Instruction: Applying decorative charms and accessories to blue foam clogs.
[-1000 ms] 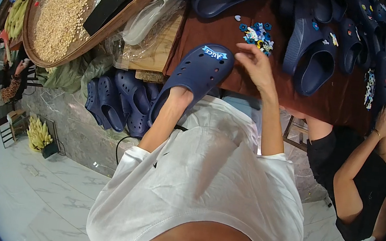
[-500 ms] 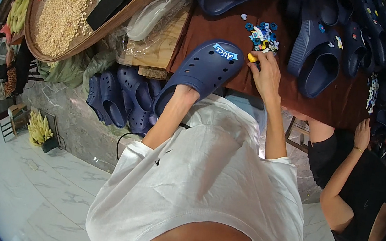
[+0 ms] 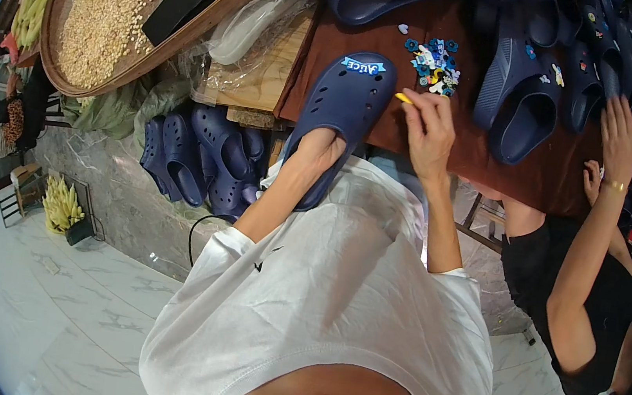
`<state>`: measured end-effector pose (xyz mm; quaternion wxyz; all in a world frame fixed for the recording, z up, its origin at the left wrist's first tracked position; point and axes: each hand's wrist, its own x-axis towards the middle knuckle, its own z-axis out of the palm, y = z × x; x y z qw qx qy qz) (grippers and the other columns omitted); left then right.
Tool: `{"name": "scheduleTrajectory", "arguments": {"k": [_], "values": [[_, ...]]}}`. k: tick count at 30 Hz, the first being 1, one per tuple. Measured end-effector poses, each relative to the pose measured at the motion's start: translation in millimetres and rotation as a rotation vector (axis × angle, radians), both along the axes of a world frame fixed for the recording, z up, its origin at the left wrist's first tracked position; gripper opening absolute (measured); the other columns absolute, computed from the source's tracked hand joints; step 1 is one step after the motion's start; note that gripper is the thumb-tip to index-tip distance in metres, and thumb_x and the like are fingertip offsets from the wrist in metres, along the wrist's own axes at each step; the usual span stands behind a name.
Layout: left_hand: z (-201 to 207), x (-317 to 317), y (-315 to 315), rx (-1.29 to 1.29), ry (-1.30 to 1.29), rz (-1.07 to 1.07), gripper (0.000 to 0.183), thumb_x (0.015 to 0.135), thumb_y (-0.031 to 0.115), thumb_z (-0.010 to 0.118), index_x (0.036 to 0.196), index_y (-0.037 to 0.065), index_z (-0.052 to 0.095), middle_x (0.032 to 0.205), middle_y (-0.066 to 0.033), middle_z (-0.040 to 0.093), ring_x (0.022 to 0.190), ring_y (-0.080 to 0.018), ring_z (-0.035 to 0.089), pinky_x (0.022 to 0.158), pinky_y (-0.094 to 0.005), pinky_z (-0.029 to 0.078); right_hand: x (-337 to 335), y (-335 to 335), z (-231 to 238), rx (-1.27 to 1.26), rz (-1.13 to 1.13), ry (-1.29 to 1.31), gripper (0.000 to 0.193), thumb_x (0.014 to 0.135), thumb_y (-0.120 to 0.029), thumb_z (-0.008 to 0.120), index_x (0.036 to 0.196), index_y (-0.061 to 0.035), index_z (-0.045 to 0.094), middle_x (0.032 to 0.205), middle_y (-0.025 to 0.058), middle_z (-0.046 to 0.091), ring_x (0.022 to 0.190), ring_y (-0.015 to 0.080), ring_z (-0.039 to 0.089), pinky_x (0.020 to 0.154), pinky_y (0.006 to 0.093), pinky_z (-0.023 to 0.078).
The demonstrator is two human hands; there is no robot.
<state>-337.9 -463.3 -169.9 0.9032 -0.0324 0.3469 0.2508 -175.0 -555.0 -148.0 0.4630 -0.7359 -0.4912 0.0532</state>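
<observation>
My left hand [image 3: 320, 153] grips the heel end of a navy blue clog [image 3: 347, 106] that lies toe-away on the brown table [image 3: 386, 139]. A light blue charm is fixed near the clog's toe. My right hand [image 3: 429, 126] pinches a small yellow charm [image 3: 402, 98] just to the right of the clog's upper. A little pile of blue, white and yellow charms [image 3: 433, 63] lies on the table beyond my right hand.
More navy clogs [image 3: 521, 104] stand on the table to the right and far side, and several clogs [image 3: 203, 156] lie below its left edge. A round basket tray of grain [image 3: 110, 6] sits at left. Another person's hands [image 3: 616, 132] reach onto the table at right.
My right hand left the charm pile with a yellow charm and came back beside the clog. The left hand kept its hold on the clog. The other person's arm reached up onto the table.
</observation>
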Motion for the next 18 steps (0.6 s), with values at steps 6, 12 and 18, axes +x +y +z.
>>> {"name": "scheduleTrajectory", "arguments": {"k": [6,12,18], "values": [[0.3,1.0,-5.2,0.007,0.018,-0.001,0.028,0.098,0.009,0.047,0.122,0.000,0.057,0.114,-0.0117,0.063,0.104,-0.0236,0.061,0.091,-0.0359,0.052,-17.1,11.2,-12.7,0.067,0.083,-0.079,0.022,0.084,-0.007,0.069,0.106,-0.0096,0.070,0.098,0.0070,0.059,0.087,0.0248,0.061,0.074,0.0358,0.050],[-1.5,0.5,-2.0,0.017,0.033,0.007,0.028,0.097,0.009,0.047,0.122,0.000,0.057,0.114,-0.0116,0.063,0.104,-0.0235,0.061,0.090,-0.0357,0.052,-19.9,11.8,-11.0,0.061,0.136,-0.108,0.023,0.081,-0.009,0.071,0.104,-0.0089,0.070,0.102,0.0075,0.062,0.092,0.0258,0.060,0.078,0.0367,0.049],[-0.1,2.8,-7.5,0.027,0.045,0.000,0.028,0.097,0.009,0.047,0.122,0.000,0.057,0.113,-0.0115,0.063,0.103,-0.0233,0.061,0.090,-0.0355,0.052,-15.9,8.1,-14.9,0.014,0.092,0.154,0.025,0.079,-0.009,0.075,0.103,-0.0068,0.070,0.098,0.0068,0.064,0.091,0.0216,0.061,0.079,0.0329,0.050]]}}
